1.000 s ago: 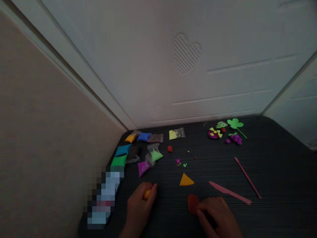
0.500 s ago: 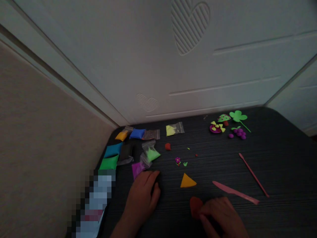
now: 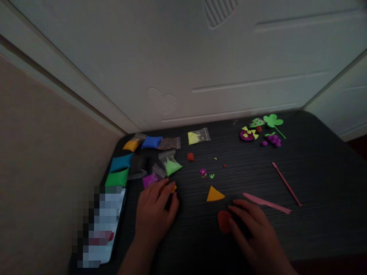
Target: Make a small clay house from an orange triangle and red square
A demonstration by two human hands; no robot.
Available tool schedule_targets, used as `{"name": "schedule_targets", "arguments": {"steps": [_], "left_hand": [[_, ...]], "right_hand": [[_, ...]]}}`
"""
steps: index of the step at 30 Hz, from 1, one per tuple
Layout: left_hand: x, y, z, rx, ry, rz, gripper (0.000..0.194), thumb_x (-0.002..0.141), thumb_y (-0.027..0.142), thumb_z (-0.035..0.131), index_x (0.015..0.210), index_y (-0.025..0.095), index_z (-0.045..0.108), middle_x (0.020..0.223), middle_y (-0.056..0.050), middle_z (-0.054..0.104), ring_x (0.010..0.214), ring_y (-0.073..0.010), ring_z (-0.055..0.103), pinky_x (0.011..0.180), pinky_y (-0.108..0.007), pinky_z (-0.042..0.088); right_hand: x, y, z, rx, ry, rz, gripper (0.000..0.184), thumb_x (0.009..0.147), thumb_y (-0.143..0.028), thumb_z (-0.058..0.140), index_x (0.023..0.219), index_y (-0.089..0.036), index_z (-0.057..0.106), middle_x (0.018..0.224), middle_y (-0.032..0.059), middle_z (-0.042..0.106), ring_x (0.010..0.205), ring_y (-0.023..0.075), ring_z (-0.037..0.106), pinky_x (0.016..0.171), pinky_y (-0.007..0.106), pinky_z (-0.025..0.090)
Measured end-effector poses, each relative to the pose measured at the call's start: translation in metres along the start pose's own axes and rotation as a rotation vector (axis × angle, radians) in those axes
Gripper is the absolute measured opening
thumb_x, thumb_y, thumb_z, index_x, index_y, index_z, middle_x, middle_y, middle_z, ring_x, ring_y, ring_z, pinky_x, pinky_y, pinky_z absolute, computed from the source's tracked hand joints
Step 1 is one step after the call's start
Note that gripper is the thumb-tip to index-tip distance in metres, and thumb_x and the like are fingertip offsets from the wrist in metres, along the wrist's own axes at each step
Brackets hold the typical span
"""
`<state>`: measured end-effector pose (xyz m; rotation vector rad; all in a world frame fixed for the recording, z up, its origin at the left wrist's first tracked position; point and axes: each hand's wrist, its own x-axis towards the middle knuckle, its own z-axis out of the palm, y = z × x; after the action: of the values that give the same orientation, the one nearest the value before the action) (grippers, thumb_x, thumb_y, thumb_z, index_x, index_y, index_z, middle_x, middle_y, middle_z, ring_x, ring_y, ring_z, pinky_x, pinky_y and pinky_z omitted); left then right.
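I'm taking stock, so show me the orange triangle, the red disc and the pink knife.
Orange triangle (image 3: 215, 194), head view, face centre.
Red disc (image 3: 223, 222), head view, face centre.
Pink knife (image 3: 266, 203), head view, mid-length.

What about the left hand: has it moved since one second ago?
Yes: the left hand has moved forward, judged against the flat orange clay-like triangle.

Table: black, finely lined grain, rounded far corners, across the lower half of the frame. Panel: white, upright, behind the table; striped heart relief cut by the top edge, smaller heart relief lower and left of centre, long horizontal mouldings toward the right. Pale trim: slanting, upper left. Wall: plain beige, left edge. Lighting: dim, greyish, darkest at bottom.
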<state>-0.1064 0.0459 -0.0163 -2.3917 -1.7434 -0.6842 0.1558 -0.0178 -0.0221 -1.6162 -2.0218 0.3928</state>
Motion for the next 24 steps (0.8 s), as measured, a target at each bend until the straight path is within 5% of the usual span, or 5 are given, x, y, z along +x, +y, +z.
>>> {"name": "schedule_targets", "arguments": {"steps": [4, 8, 12, 17, 24], "left_hand": [[-0.005, 0.019, -0.011, -0.021, 0.080, 0.116, 0.030, 0.072, 0.013, 0.060, 0.101, 0.020, 0.059, 0.096, -0.007, 0.063, 0.090, -0.0229, 0.054, 0.081, -0.039, 0.042], [-0.012, 0.065, -0.014, -0.181, -0.049, 0.301, 0.027, 0.078, 0.013, 0.055, 0.102, 0.023, 0.061, 0.095, -0.001, 0.067, 0.089, -0.0191, 0.053, 0.085, -0.037, 0.038], [-0.021, 0.099, -0.004, -0.257, -0.185, 0.297, 0.030, 0.084, 0.014, 0.044, 0.108, 0.023, 0.060, 0.111, 0.001, 0.064, 0.099, -0.0191, 0.052, 0.091, -0.039, 0.036], [-0.032, 0.100, -0.004, -0.226, -0.356, 0.301, 0.038, 0.086, 0.021, 0.040, 0.123, 0.026, 0.048, 0.128, 0.004, 0.052, 0.117, -0.0230, 0.043, 0.102, -0.047, 0.027], [-0.036, 0.090, -0.011, -0.207, -0.521, 0.335, 0.053, 0.086, 0.048, 0.037, 0.136, 0.032, 0.027, 0.143, 0.008, 0.032, 0.130, -0.0308, 0.024, 0.104, -0.058, 0.015]], "right_hand": [[0.000, -0.001, -0.003, 0.029, -0.046, 0.021, 0.025, 0.081, -0.027, 0.052, 0.106, -0.024, 0.057, 0.112, 0.0084, 0.057, 0.102, 0.0208, 0.056, 0.083, 0.038, 0.052], [-0.002, 0.002, -0.006, 0.037, -0.075, 0.006, 0.022, 0.083, -0.025, 0.050, 0.103, -0.026, 0.060, 0.112, 0.0078, 0.057, 0.103, 0.0201, 0.055, 0.085, 0.037, 0.051], [-0.011, 0.010, -0.010, -0.043, -0.108, -0.082, 0.034, 0.083, -0.021, 0.047, 0.115, -0.028, 0.055, 0.119, 0.0081, 0.054, 0.104, 0.0194, 0.054, 0.084, 0.035, 0.050], [-0.017, 0.015, -0.016, -0.254, -0.195, -0.230, 0.045, 0.082, -0.028, 0.050, 0.127, -0.027, 0.047, 0.130, 0.0109, 0.048, 0.095, 0.0222, 0.055, 0.080, 0.042, 0.048], [-0.015, 0.013, -0.016, -0.325, -0.239, -0.265, 0.045, 0.081, -0.031, 0.051, 0.125, -0.024, 0.048, 0.133, 0.0091, 0.046, 0.092, 0.0229, 0.053, 0.077, 0.042, 0.045]]}}
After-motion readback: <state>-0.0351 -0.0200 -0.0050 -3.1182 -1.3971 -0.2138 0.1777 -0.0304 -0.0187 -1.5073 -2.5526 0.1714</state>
